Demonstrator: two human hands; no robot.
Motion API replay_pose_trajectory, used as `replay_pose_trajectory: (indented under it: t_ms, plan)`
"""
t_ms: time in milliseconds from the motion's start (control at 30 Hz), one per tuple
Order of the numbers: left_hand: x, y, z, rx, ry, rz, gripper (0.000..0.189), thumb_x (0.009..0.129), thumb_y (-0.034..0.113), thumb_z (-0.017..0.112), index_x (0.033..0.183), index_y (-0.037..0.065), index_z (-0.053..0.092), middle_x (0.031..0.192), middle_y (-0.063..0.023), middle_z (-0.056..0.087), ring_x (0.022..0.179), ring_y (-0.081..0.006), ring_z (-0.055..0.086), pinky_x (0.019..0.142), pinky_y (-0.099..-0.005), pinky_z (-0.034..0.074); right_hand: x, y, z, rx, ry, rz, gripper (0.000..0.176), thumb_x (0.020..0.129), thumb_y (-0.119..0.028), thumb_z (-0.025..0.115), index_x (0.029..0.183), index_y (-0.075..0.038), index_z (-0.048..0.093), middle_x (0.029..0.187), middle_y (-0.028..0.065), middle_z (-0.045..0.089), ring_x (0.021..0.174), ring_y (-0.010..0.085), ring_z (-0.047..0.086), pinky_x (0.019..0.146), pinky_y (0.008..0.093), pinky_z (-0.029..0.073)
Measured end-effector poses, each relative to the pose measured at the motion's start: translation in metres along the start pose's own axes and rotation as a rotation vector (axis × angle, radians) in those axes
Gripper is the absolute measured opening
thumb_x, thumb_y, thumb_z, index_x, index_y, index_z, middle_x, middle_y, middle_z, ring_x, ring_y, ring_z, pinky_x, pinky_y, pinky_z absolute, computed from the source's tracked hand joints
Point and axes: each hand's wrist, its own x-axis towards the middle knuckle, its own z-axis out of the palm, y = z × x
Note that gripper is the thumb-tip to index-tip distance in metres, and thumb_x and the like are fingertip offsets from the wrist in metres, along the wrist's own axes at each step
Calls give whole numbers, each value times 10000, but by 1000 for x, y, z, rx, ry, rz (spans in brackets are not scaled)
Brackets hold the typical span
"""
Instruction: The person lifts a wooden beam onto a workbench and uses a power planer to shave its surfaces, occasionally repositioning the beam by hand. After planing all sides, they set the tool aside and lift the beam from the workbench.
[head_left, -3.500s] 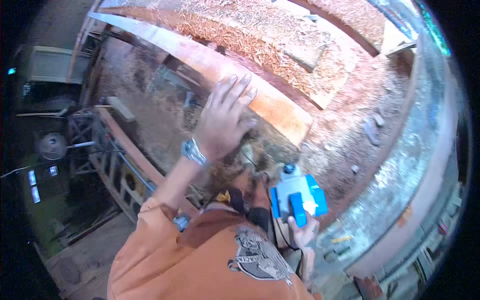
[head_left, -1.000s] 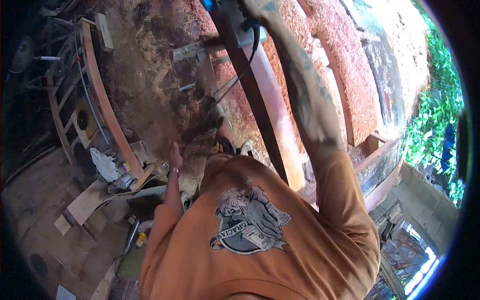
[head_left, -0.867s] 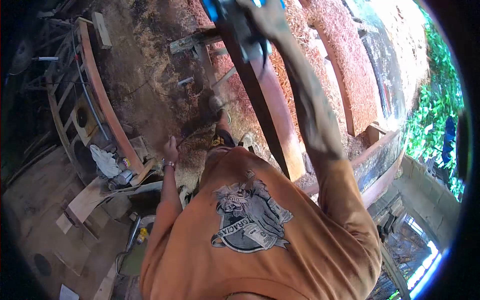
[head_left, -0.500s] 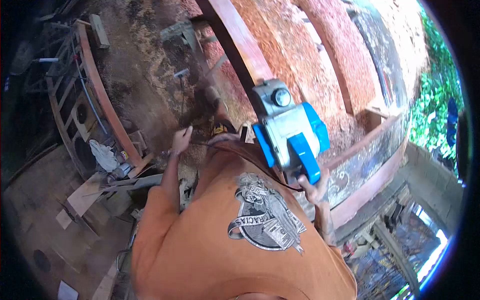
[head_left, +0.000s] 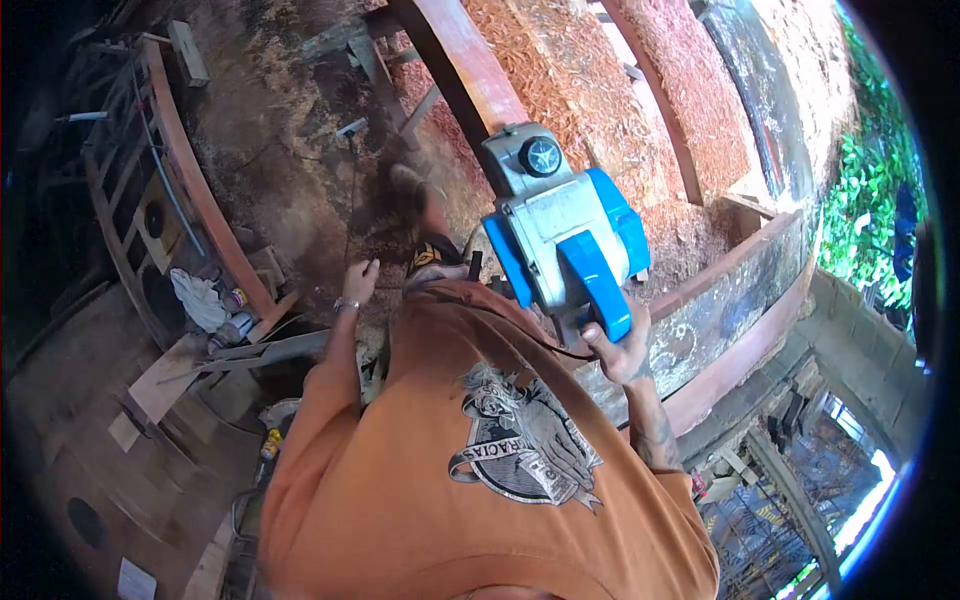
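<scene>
Gripping the blue-and-grey electric planer (head_left: 560,235), right hand (head_left: 625,345) has fingers clamped on its blue rear handle. Planer is at the near end of the long reddish wooden beam (head_left: 468,65), body overhanging both side edges; contact unclear. Left hand (head_left: 358,284) is well apart, open room over shavings-strewn brown floor (head_left: 290,180); can't tell if its fingers are closed.

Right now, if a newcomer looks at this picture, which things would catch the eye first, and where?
Probably first the blue and grey power planer, gripped in the right hand, at the near end of the long reddish beam. Next, the orange shirt with its printed emblem, filling the lower middle, and the curly wood shavings, spread to the upper right.
</scene>
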Motion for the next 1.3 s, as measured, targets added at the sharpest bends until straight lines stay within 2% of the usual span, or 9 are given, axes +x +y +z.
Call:
replay_pose_trajectory:
  t_ms: [100, 200, 333, 500, 700, 800, 1000, 1200, 1300]
  plan:
    - [-5, -36, 3, 47, 28, -88, 505, 988, 449, 601, 792, -16, 628, 729, -238, 630, 680, -348, 639, 657, -453, 460, 34, -15, 7, -36, 1, -31, 477, 850, -363, 808, 1082, 26, 659, 726, 58, 603, 687, 137, 531, 644, 337, 472]
    - [-4, -37, 0, 77, 18, -149, 475, 990, 457, 605, 866, 6, 682, 770, -185, 653, 738, -233, 649, 696, -401, 492, 75, -39, 20, 9, -14, -11, 421, 876, -352, 792, 1005, 19, 640, 723, 45, 585, 689, 136, 518, 639, 345, 460]
    - [5, -18, -6, -20, 147, -106, 438, 983, 435, 616, 891, 13, 690, 771, -172, 685, 735, -287, 684, 694, -408, 506, 131, -53, 38, 57, 2, -52, 393, 901, -315, 768, 1023, 36, 640, 731, 57, 609, 692, 133, 534, 644, 345, 466]
    - [64, -3, -43, -192, 196, -114, 416, 997, 427, 608, 909, 37, 725, 805, -97, 734, 788, -211, 692, 743, -389, 527, 200, -95, 55, 26, 2, -38, 398, 914, -317, 756, 1044, 50, 671, 711, 78, 640, 683, 144, 578, 649, 359, 484]
    - [171, 26, -113, -336, 256, -108, 543, 1029, 483, 569, 806, 20, 745, 704, -50, 675, 675, -136, 612, 686, -361, 497, 291, -132, 79, 13, 48, -101, 390, 917, -353, 759, 989, 26, 701, 733, 62, 659, 686, 141, 569, 646, 340, 466]
    - [221, 57, -145, -292, 346, -24, 520, 1042, 491, 538, 917, 22, 724, 767, -41, 697, 646, -131, 639, 629, -328, 503, 331, -147, 89, 35, 73, -117, 405, 918, -372, 760, 947, 27, 702, 720, 50, 652, 678, 134, 563, 636, 334, 457]
    - [317, 90, -184, -385, 365, -12, 312, 1031, 333, 618, 1054, 29, 682, 856, -42, 706, 716, -120, 627, 613, -290, 496, 404, -181, 103, 37, 99, -168, 424, 926, -399, 753, 858, 16, 700, 668, 31, 631, 608, 133, 557, 568, 336, 443]
    - [377, 147, -223, -432, 612, 195, 197, 999, 199, 646, 1068, 16, 671, 938, -66, 703, 883, -157, 671, 787, -318, 529, 457, -217, 116, 78, 98, -143, 406, 943, -385, 742, 833, 3, 700, 661, 25, 622, 581, 127, 563, 534, 318, 429]
    - [412, 155, -237, -468, 613, 106, 155, 968, 131, 642, 1065, 14, 674, 965, -81, 720, 919, -184, 689, 853, -334, 525, 487, -222, 119, 109, 80, -166, 390, 942, -382, 748, 830, -11, 702, 651, 10, 603, 564, 111, 526, 518, 302, 402]
